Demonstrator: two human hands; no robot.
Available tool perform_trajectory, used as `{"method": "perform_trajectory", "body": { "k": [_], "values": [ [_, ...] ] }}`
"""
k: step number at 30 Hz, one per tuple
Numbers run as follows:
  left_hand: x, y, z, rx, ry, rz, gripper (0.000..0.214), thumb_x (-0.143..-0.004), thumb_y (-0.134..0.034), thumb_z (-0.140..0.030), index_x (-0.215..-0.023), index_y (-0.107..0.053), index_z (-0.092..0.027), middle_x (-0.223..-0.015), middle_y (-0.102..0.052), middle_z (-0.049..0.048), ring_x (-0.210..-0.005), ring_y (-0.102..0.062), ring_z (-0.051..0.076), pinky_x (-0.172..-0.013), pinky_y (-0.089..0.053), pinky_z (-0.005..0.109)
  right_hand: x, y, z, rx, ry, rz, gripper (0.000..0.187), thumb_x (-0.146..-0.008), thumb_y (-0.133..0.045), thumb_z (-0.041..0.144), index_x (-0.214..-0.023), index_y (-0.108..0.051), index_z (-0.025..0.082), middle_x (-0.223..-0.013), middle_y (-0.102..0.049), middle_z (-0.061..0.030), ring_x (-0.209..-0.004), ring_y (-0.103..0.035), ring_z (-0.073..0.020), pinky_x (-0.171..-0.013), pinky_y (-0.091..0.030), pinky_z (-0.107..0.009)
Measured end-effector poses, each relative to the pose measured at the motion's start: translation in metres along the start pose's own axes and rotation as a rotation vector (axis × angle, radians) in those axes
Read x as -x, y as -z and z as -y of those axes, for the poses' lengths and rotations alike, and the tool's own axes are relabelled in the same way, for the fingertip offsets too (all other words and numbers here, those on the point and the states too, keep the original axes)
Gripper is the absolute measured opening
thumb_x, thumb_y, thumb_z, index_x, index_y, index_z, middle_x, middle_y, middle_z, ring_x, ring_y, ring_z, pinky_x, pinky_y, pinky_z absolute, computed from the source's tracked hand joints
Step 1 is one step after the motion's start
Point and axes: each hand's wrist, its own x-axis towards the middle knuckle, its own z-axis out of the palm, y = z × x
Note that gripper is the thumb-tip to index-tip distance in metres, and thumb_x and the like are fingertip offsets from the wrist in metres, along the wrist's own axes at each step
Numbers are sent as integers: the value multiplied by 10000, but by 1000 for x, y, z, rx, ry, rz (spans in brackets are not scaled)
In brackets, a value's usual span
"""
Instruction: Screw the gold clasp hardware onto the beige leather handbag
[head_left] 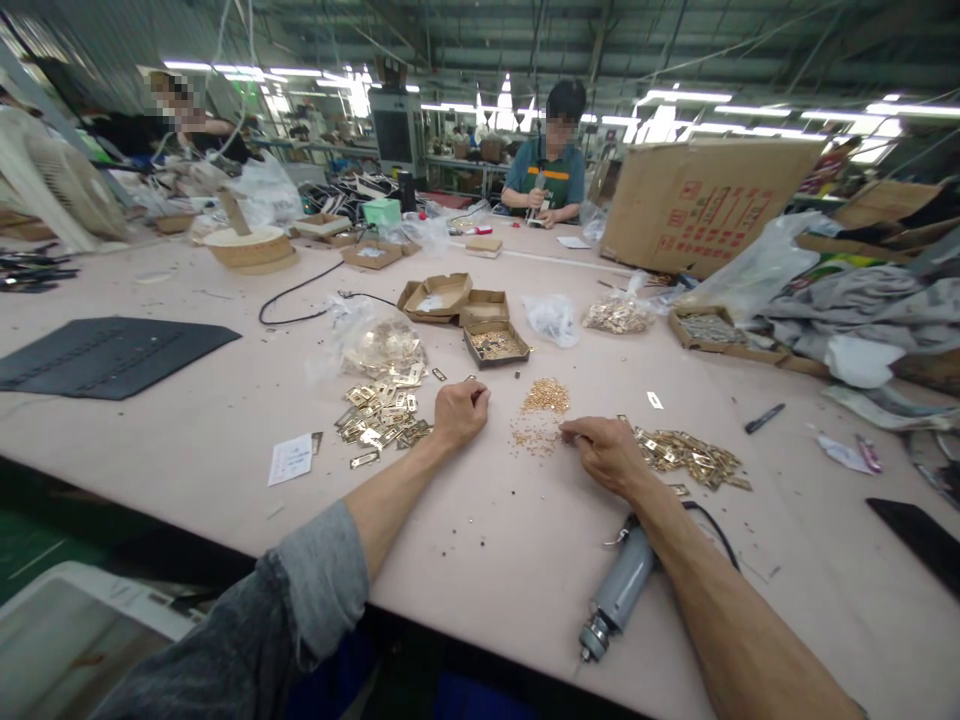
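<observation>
My left hand (459,411) rests on the pale table (465,540) with its fingers curled into a loose fist; what it holds, if anything, is hidden. Just left of it lies a heap of gold metal plates (379,410). My right hand (604,450) lies on the table with fingers pinched together at the edge of a small pile of tiny gold screws (541,410). A second heap of gold plates (690,457) sits right of that hand. A grey electric screwdriver (621,590) lies under my right forearm, its cable trailing right.
Small cardboard trays (491,340) and plastic bags of gold parts (619,315) stand beyond the piles. A dark mat (105,355) lies at left, a big cardboard box (705,200) at back right. A person in a green top (547,175) works at the far side.
</observation>
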Motion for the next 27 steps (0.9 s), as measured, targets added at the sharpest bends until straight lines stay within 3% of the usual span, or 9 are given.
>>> {"method": "perform_trajectory", "body": {
  "k": [4, 7, 10, 16, 22, 24, 27],
  "values": [
    [0, 0, -1, -8, 2, -1, 141, -897, -660, -177, -853, -794, -185, -747, -749, 39, -683, -664, 188, -681, -484, 280, -1, 0, 2, -27, 52, -67, 386, -857, -508, 51, -1114, -760, 189, -1049, -781, -50, -979, -735, -225, -914, -575, -365],
    [0, 0, -1, -3, -6, -1, 140, -900, -659, -176, -851, -790, -181, -756, -754, 42, -684, -666, 186, -681, -485, 278, -2, 1, 6, -66, 98, 12, 408, -837, -509, 27, -1109, -763, 195, -1113, -767, -62, -1049, -707, -227, -972, -550, -375],
    [0, 0, -2, 1, -12, -4, 140, -900, -658, -171, -845, -786, -179, -750, -754, 42, -683, -668, 186, -681, -486, 278, -4, 4, 9, -101, 106, 103, 395, -804, -513, 3, -1007, -778, 214, -1010, -766, -46, -961, -693, -216, -924, -539, -367],
    [1, 0, -1, -2, -1, 11, 146, -906, -653, -177, -850, -788, -182, -765, -762, 45, -704, -681, 193, -702, -502, 282, -4, 7, 11, -208, 93, 13, 365, -808, -509, 14, -968, -769, 215, -942, -753, -45, -894, -683, -208, -870, -547, -363],
    [0, 0, -2, -11, 24, 34, 142, -926, -656, -207, -902, -795, -187, -822, -779, 61, -767, -708, 208, -743, -525, 286, -3, 7, 14, -249, 96, 143, 366, -798, -516, 15, -925, -785, 227, -934, -755, -34, -855, -709, -189, -823, -589, -329],
    [0, 0, -2, -7, 24, 33, 142, -927, -656, -207, -905, -795, -187, -824, -779, 61, -771, -710, 208, -747, -527, 285, -3, 8, 17, -253, 111, 133, 388, -809, -517, 18, -995, -784, 230, -1003, -768, -39, -943, -724, -206, -892, -601, -364],
    [1, 0, -2, -4, 16, 23, 141, -922, -655, -192, -895, -794, -184, -813, -777, 59, -753, -706, 202, -735, -521, 282, -1, 8, 28, -227, 154, 188, 538, -834, -482, 8, -1268, -721, 221, -1297, -715, -66, -1238, -661, -240, -1106, -533, -466]
  ]
}}
